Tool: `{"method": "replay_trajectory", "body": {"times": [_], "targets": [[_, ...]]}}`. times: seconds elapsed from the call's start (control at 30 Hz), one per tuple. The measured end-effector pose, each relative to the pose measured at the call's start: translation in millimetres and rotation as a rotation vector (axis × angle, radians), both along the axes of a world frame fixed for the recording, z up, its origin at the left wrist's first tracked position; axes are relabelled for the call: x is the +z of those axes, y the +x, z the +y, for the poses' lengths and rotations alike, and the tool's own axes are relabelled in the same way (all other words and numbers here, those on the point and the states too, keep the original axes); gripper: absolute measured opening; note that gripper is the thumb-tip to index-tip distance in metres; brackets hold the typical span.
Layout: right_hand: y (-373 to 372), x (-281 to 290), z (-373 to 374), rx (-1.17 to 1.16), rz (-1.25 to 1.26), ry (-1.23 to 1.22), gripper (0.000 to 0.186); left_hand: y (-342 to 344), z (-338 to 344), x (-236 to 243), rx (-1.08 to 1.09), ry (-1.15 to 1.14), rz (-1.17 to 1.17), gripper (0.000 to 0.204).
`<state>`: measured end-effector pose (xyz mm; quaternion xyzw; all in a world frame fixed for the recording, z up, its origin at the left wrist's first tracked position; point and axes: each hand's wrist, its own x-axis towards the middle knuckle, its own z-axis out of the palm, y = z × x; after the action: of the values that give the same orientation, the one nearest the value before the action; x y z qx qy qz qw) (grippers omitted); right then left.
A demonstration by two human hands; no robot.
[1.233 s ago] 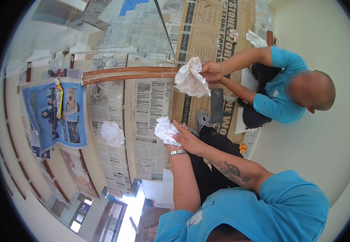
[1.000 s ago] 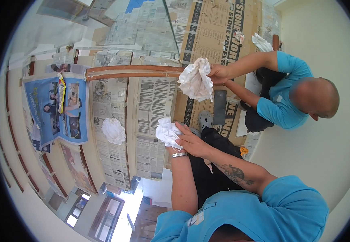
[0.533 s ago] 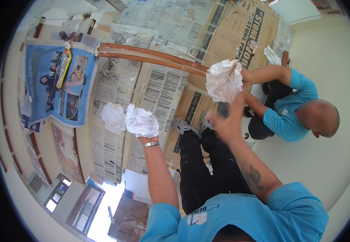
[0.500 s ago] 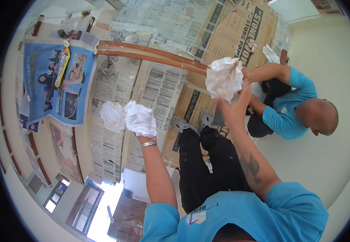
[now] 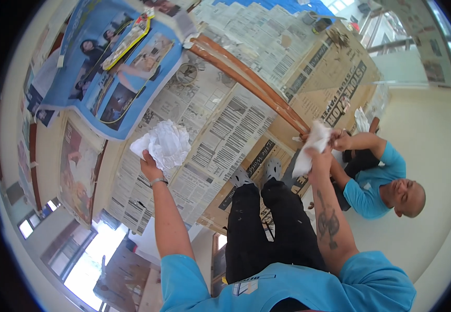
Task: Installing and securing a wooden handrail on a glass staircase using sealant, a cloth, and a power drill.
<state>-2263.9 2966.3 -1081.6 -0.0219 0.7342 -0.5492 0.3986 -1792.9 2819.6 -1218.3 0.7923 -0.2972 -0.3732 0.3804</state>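
Note:
My left hand (image 5: pixel 149 164) is closed at the edge of a bunched white cloth (image 5: pixel 169 144) over the newspaper-covered step on the left. Its thumb lies on the near side; the other fingers are mostly hidden. I cannot tell whether this bundle is one cloth or two pressed together. Out to the right, my right hand (image 5: pixel 320 160) grips another white cloth (image 5: pixel 306 158), which hangs folded and slightly blurred beside the end of a reddish-brown wooden rail (image 5: pixel 251 86). A co-worker's hand (image 5: pixel 342 140) is right behind that cloth; whether it touches is unclear.
A co-worker in a blue shirt (image 5: pixel 369 193) crouches at the right by the wall. Newspaper (image 5: pixel 212 135) and printed cardboard (image 5: pixel 321 88) cover the steps and floor. A blue poster (image 5: pixel 93 112) with a yellow packet (image 5: pixel 127 42) lies at upper left. My grey clogs (image 5: pixel 273 169) stand on the cardboard.
My left hand has moved left, onto the spot where a loose white cloth lay. My right hand has moved slightly right and lower with its cloth. The view has turned, tilting the rail more steeply.

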Motion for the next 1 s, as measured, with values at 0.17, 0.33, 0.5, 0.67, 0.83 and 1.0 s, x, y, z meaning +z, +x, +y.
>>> {"method": "replay_trajectory", "body": {"times": [0.17,0.33,0.5,0.67,0.83,1.0], "targets": [[35.0,5.9,-62.5,0.345,-0.073,-0.003,0.068,-16.0,-0.1,-64.2,-0.154,0.132,-0.037,0.048],[50.9,-5.9,-190.4,0.617,0.002,-0.148,0.098,21.1,14.8,-83.5,0.07,0.149,-0.199,0.043],[14.4,-13.9,-279.2,0.81,-0.286,-0.339,0.094,-25.2,4.1,-55.7,0.103,0.173,-0.588,0.04],[-3.8,-10.4,-323.7,0.642,-1.065,-0.552,0.068,-112.8,-44.2,2.4,-0.021,-0.253,-0.8,0.032],[10.5,-23.9,-369.3,1.041,0.096,-0.357,0.051,-226.5,-106.9,9.3,-0.272,-0.227,-0.069,0.028],[27.3,-67.9,-390.7,1.35,1.154,-0.408,0.038,-290.9,-165.9,-20.5,-0.367,-0.196,-0.015,0.037]]}}
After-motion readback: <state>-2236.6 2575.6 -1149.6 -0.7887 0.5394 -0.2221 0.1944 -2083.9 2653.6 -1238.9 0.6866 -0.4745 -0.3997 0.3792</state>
